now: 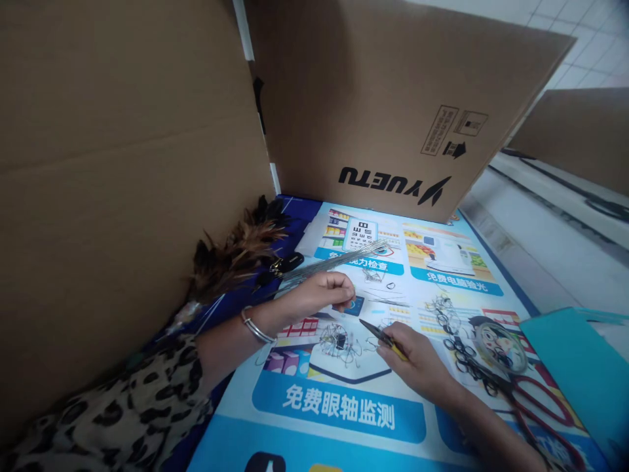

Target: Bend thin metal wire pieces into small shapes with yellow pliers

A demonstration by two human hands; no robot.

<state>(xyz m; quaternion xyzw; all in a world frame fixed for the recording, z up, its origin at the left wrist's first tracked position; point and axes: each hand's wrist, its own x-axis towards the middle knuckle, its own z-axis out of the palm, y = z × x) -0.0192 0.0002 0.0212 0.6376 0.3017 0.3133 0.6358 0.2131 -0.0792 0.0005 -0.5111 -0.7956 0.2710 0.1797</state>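
My right hand point(415, 354) is closed around a pair of pliers point(386, 337) with dark jaws and a yellow-marked handle; the tip points up and left, toward my other hand. My left hand point(334, 290) has its fingers curled together in a pinch, and whatever sits between them is too small to make out. Below the two hands lies a tangle of bent wire pieces point(339, 342). A bundle of long straight wires point(339, 257) rests behind my left hand. Some short loose wires point(388, 298) and a small dark ring point(390, 286) lie just beyond the plier tip.
Tall cardboard panels point(393, 98) stand at the back and left. Brown feathers point(236, 249) and a black key fob point(293, 261) lie at left. Toward the right are red-handled scissors point(540, 400), a roll of clear tape point(501, 347), dark rings point(462, 354) and a turquoise folder point(574, 367).
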